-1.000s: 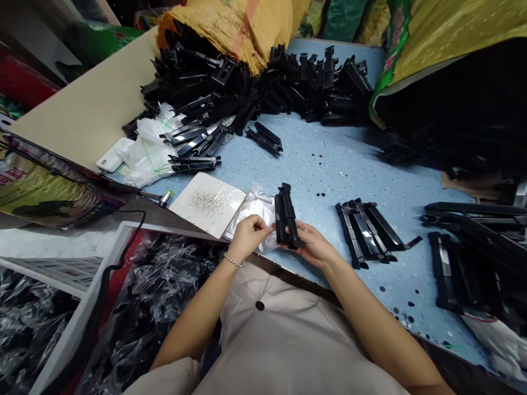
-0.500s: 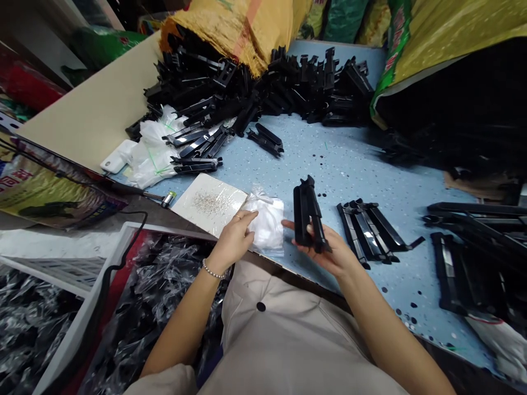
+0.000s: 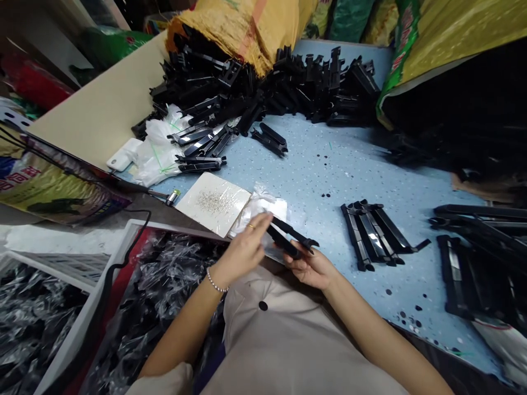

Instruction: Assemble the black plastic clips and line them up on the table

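Right hand [image 3: 312, 270] half-closed round black pieces [image 3: 285, 243]

Left of the left hand [image 3: 244, 249] and a little ahead, a rod [image 3: 171, 198] with a metal end lies by the edge of the table [image 3: 304, 164]. Farther that way sits a white device [image 3: 122, 155], near a beige panel [image 3: 99, 104]. A printed sack [image 3: 57, 189], a red bag [image 3: 37, 82] and a green bag [image 3: 113, 46] are well to that hand's left, the bags farthest ahead. An orange sack [image 3: 230, 24] is far ahead of it. Ahead and right of the right hand [image 3: 309, 269] is a yellow sack [image 3: 461, 30]; well to its right, a pale cloth [image 3: 500, 337].
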`<action>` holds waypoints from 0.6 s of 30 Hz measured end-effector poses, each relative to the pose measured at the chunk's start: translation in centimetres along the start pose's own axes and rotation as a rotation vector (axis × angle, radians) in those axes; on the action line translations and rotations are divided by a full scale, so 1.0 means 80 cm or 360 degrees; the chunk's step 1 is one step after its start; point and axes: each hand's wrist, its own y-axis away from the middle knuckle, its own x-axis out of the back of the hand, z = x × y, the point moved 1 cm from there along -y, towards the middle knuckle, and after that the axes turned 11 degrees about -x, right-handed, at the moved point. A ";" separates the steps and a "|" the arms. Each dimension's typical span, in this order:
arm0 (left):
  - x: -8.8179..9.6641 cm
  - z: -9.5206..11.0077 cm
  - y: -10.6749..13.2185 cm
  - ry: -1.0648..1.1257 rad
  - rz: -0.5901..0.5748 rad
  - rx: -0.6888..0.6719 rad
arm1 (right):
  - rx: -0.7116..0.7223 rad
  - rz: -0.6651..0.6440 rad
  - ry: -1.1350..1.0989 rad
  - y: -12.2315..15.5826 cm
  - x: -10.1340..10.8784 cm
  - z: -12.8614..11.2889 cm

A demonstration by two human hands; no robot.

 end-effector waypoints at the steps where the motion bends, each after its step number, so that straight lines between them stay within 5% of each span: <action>1: 0.000 0.014 0.002 0.0029 -0.0051 -0.0080 | 0.0092 0.0113 0.0128 -0.003 -0.004 -0.004; 5: 0.002 0.051 0.007 0.0177 -0.0157 -0.0219 | 0.0361 0.0450 0.0586 -0.006 -0.030 -0.011; 12: 0.004 0.060 0.023 0.0106 -0.0023 -0.0258 | 0.0880 0.0751 0.1223 0.004 -0.057 0.003; 16: 0.064 0.054 0.071 0.0116 0.0072 0.0156 | 0.0666 0.0343 0.1765 0.033 -0.069 -0.005; 18: 0.103 0.026 0.114 0.0080 0.0031 0.0599 | 0.0665 0.0502 0.1959 0.060 -0.061 -0.024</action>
